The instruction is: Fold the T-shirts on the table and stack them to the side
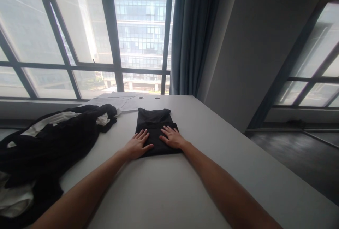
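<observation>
A black folded T-shirt [156, 117] lies flat on the white table, its neckline towards the window. My left hand [137, 145] rests on the shirt's near left edge, palm down with the fingers stretched out. On the right part of the cloth lies my right hand [172, 138], also flat, fingers spread. Neither hand grips the fabric. A folded layer crosses the shirt near the fingertips, and the cloth under both palms is hidden.
A heap of black and white clothes [58, 140] covers the table's left side. Behind it lie sheets of white paper [116, 101]. The white table [159, 193] ends at a slanting right edge. A blue curtain [194, 34] hangs beside the windows.
</observation>
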Tool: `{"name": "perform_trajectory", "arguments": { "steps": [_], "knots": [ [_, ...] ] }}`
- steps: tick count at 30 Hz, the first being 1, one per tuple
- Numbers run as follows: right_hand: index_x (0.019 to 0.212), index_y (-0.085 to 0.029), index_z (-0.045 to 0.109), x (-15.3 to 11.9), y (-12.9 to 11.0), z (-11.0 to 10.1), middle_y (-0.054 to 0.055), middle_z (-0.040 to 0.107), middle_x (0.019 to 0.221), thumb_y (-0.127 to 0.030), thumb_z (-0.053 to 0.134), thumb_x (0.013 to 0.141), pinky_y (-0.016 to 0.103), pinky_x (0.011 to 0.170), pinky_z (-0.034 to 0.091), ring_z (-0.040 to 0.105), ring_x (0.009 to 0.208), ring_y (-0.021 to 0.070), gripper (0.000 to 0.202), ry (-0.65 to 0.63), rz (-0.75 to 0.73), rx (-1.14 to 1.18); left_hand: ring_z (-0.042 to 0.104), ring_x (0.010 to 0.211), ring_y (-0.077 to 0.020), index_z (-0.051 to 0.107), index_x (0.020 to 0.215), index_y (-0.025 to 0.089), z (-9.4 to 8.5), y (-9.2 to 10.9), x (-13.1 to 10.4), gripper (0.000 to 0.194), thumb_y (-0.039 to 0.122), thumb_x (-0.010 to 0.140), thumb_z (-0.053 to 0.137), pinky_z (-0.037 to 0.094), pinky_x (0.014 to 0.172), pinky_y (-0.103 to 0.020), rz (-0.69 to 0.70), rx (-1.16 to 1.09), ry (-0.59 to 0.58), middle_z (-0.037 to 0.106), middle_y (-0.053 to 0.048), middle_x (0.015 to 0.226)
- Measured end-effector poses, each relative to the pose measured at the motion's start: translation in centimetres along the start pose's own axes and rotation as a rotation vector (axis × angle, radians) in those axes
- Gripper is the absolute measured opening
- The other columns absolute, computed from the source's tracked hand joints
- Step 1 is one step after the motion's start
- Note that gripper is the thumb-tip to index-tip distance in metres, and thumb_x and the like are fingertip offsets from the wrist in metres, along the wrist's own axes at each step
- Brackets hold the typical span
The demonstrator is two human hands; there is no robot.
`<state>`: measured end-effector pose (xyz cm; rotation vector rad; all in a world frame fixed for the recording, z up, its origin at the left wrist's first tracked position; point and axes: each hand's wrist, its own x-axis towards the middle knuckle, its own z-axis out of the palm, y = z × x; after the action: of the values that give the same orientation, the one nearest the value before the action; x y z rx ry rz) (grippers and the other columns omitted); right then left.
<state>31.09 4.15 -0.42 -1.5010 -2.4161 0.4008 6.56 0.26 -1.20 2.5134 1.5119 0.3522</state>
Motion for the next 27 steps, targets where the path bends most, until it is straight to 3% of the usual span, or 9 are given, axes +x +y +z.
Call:
{"name": "perform_trajectory", "arguments": {
  "steps": [7, 14, 17, 20, 22, 25, 27],
  "knots": [
    [0.156, -0.017, 0.029, -0.5, 1.4, -0.3, 0.011, 0.015, 0.163, -0.062, 0.034, 0.096, 0.047, 0.121, 0.002, 0.009, 0.152, 0.0258, 0.075, 0.018, 0.121, -0.083, 0.014, 0.151, -0.0309, 0.037, 0.153, 0.018, -0.4, -0.5, -0.4, 0.087, 0.075, 0.087, 0.037, 0.014, 0.120, -0.043, -0.037, -0.016, 0.006, 0.020, -0.010, 0.162],
    [0.157, -0.012, 0.021, -0.4, 1.7, -0.4, 0.010, 0.011, 0.164, -0.065, 0.025, 0.096, 0.044, 0.121, 0.004, 0.007, 0.152, 0.0219, 0.082, -0.008, 0.218, -0.142, 0.007, 0.151, -0.0337, 0.031, 0.155, 0.019, -1.5, -0.3, -0.6, 0.094, 0.080, 0.084, 0.035, 0.009, 0.119, -0.051, -0.122, 0.049, -0.059, 0.011, -0.013, 0.163],
    [0.156, -0.013, 0.026, -0.4, 1.6, -0.4, 0.011, 0.018, 0.163, -0.062, 0.028, 0.097, 0.046, 0.121, 0.005, 0.013, 0.151, 0.0232, 0.077, 0.053, 0.205, -0.165, 0.008, 0.150, -0.0376, 0.033, 0.154, 0.025, -2.8, 0.1, -1.0, 0.096, 0.081, 0.077, 0.050, 0.009, 0.119, -0.054, 0.029, 0.011, -0.090, 0.011, -0.010, 0.165],
    [0.153, -0.014, 0.034, -0.4, 1.5, -0.4, 0.012, 0.024, 0.161, -0.058, 0.033, 0.098, 0.050, 0.120, 0.008, 0.017, 0.150, 0.0255, 0.070, 0.078, 0.210, -0.153, 0.022, 0.147, -0.0396, 0.045, 0.147, 0.031, -4.0, 1.0, -1.3, 0.097, 0.073, 0.065, 0.072, 0.021, 0.117, -0.054, 0.280, -0.024, -0.127, 0.025, -0.009, 0.162],
    [0.150, -0.014, 0.040, -0.4, 1.4, -0.8, 0.013, 0.030, 0.159, -0.053, 0.037, 0.099, 0.052, 0.120, 0.011, 0.022, 0.148, 0.0272, 0.065, 0.124, 0.203, -0.133, 0.042, 0.136, -0.0372, 0.060, 0.132, 0.027, -4.4, 1.7, -1.4, 0.075, 0.062, 0.068, 0.075, 0.037, 0.109, -0.047, 0.339, -0.004, -0.103, 0.045, -0.012, 0.150],
    [0.142, -0.015, 0.052, -0.7, 0.9, -2.4, 0.014, 0.044, 0.152, -0.052, 0.043, 0.097, 0.045, 0.117, 0.024, 0.038, 0.141, 0.0267, 0.058, 0.177, 0.068, 0.020, 0.064, 0.103, -0.0271, 0.070, 0.105, 0.022, -4.7, 2.6, -1.5, 0.030, 0.043, 0.088, 0.057, 0.050, 0.087, -0.035, 0.302, 0.060, 0.005, 0.064, -0.011, 0.116],
    [0.138, -0.019, 0.056, -1.1, 0.4, -4.0, 0.011, 0.053, 0.144, -0.057, 0.052, 0.092, 0.038, 0.111, 0.035, 0.049, 0.132, 0.0249, 0.060, 0.064, -0.082, 0.187, 0.067, 0.088, -0.0233, 0.068, 0.098, 0.021, -4.8, 3.1, -1.4, 0.027, 0.035, 0.095, 0.045, 0.050, 0.077, -0.032, 0.218, 0.091, 0.090, 0.068, -0.009, 0.100]
  ]
}}
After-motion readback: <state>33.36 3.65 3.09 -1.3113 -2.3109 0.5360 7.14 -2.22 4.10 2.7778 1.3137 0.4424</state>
